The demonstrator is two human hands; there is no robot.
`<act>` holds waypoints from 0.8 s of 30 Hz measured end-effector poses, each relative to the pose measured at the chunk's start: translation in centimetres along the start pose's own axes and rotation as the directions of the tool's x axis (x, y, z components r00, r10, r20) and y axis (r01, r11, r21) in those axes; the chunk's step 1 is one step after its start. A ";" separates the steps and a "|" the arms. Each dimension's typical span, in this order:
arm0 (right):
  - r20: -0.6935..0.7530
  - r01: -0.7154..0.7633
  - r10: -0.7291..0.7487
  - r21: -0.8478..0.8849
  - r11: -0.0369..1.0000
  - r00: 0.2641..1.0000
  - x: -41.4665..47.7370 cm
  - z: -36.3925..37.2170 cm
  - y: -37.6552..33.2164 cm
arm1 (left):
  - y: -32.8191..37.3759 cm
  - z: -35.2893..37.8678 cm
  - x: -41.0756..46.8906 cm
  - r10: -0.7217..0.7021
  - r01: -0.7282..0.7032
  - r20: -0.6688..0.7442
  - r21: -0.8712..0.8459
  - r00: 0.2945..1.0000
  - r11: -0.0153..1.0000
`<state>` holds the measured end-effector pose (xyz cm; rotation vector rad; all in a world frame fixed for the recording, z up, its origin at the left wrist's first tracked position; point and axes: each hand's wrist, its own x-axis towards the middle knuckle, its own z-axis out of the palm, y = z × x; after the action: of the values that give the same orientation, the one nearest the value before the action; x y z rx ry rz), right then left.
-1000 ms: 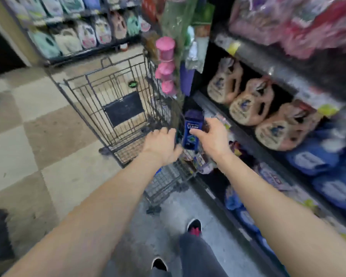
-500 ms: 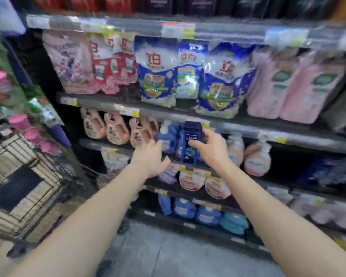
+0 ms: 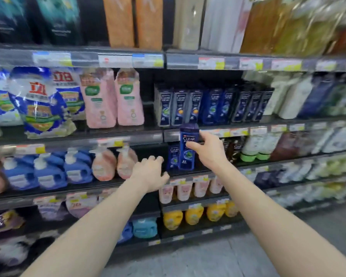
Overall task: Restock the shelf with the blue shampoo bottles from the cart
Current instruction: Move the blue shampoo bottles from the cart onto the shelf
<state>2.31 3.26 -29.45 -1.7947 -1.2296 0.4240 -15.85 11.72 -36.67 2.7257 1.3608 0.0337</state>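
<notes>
Blue shampoo bottle (image 3: 188, 150) in my right hand (image 3: 208, 150): I read it as glossy plastic with a smooth printed label.
Bottles on the shelf above it (image 3: 212, 104): I see the same dark blue plastic, shiny fronts.
Refill pouches left of that row (image 3: 38, 102): crinkled plastic film, catching glare.
Pink pouches beside them (image 3: 112, 100): softer film, duller sheen.
Pump bottles left of my bottle (image 3: 48, 172): smooth moulded plastic, white pump heads.
Shelf edge above my bottle (image 3: 144, 137): dark, matt, metal by the look, with paper price tags behind clear strips.
Floor (image 3: 188, 260): grey, smooth, faintly mottled.
</notes>
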 end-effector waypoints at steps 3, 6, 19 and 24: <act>-0.062 -0.046 0.047 0.023 0.999 0.997 2.1 -5.4 2.8 | 5.0 -0.4 3.9 0.069 -0.069 0.026 0.011 0.997 0.998; -0.119 -0.060 0.063 0.033 0.998 0.991 5.0 -9.4 5.4 | 8.6 -0.9 7.7 0.118 -0.119 0.016 0.026 0.993 0.993; -0.192 -0.087 0.088 0.009 0.996 0.977 19.8 -15.2 11.5 | 15.0 -1.7 18.2 0.164 -0.164 -0.001 -0.016 0.986 0.986; -0.157 -0.100 0.093 -0.037 0.994 0.983 23.6 -15.4 12.6 | 15.3 -1.8 19.4 0.106 -0.107 -0.045 -0.029 0.993 0.994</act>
<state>30.64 15.17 -26.76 -1.8937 -1.0549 0.3063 7.90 18.15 -33.90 2.7843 1.2125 0.1223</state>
